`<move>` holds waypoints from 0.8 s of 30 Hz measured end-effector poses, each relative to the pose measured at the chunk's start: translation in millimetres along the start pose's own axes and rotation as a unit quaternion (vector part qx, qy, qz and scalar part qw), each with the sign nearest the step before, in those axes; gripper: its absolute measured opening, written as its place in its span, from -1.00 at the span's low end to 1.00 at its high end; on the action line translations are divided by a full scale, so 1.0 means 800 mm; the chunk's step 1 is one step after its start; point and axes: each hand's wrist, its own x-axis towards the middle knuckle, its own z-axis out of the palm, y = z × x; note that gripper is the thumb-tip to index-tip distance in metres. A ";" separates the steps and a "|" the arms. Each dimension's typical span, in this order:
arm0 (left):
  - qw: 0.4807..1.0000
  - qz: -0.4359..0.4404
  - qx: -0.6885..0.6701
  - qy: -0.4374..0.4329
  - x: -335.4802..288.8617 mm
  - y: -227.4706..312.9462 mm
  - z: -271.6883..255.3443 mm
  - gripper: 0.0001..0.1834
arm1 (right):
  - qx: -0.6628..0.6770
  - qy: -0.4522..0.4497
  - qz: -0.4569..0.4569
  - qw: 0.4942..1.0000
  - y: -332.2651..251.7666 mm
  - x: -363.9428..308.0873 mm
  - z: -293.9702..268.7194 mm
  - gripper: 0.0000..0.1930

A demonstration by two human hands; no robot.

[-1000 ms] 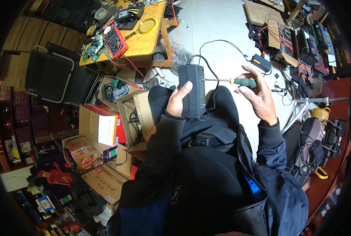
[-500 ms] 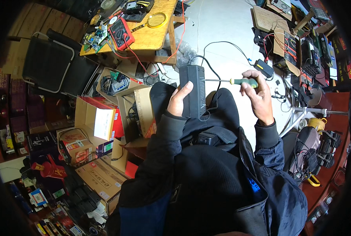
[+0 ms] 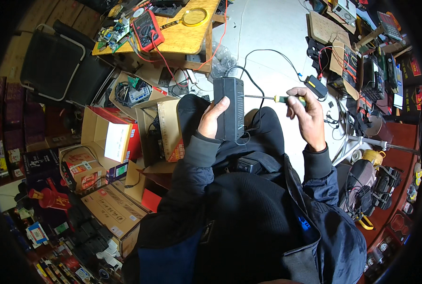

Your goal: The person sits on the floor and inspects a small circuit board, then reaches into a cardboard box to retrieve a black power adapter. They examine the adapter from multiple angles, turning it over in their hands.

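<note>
Above my lap, my left hand (image 3: 212,118) grips a black box-shaped power adapter (image 3: 229,110) by its left side, thumb across the top. The adapter stands lengthwise away from me, with a slotted vent along its right side. A black cable (image 3: 254,81) leaves its far end and loops down past its right. My right hand (image 3: 308,113) is closed round the green and yellow handle of a screwdriver (image 3: 256,97). Its thin shaft points left, and the tip meets the adapter's vented side near the far end. Whether the tip enters a slot cannot be made out.
At the far left a wooden table (image 3: 192,40) bears a red multimeter (image 3: 147,31) and a magnifying glass (image 3: 194,17). Open cardboard boxes (image 3: 168,123) crowd my left knee. A smaller black adapter (image 3: 316,86) lies on the floor beyond my right hand. A black chair (image 3: 55,61) stands left.
The view has shifted slightly. My left hand still holds the adapter, and my right fingers have turned a little round the screwdriver handle, covering more of it.
</note>
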 end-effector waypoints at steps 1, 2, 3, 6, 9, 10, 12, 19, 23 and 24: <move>1.000 0.002 -0.005 0.002 0.000 0.000 -0.001 -0.48 | 0.000 0.004 -0.082 0.997 0.000 0.000 0.005 -0.73; 1.000 -0.001 -0.009 0.002 -0.001 0.001 -0.002 -0.49 | 0.012 0.014 -0.078 0.997 0.000 0.000 0.010 -0.74; 1.000 -0.003 -0.013 0.001 -0.002 0.003 -0.003 -0.49 | 0.032 0.014 -0.064 0.997 -0.002 -0.001 0.011 -0.75; 0.999 -0.012 -0.030 0.013 -0.002 0.004 -0.004 -0.50 | 0.050 -0.021 0.005 0.999 -0.002 0.002 0.011 -0.77; 0.999 -0.016 -0.042 0.004 -0.002 0.006 -0.005 -0.49 | 0.061 -0.033 -0.018 0.997 0.002 0.006 0.010 -0.78; 0.999 -0.018 -0.042 0.006 -0.004 0.006 -0.005 -0.48 | 0.058 -0.029 -0.055 0.996 0.003 0.006 0.010 -0.78; 0.998 -0.007 -0.066 0.004 -0.004 0.007 -0.004 -0.47 | 0.053 -0.015 -0.087 0.995 0.004 0.007 0.009 -0.76; 0.993 0.013 -0.114 0.003 -0.008 0.014 -0.006 -0.41 | 0.100 -0.028 0.002 0.995 -0.011 -0.013 0.006 -0.70; 0.993 0.026 -0.108 0.025 -0.009 0.013 -0.004 -0.40 | 0.087 -0.030 0.020 0.996 -0.007 -0.020 0.016 -0.70; 0.993 0.026 -0.108 0.026 -0.009 0.013 -0.004 -0.40 | 0.087 -0.026 0.019 0.996 -0.006 -0.021 0.019 -0.70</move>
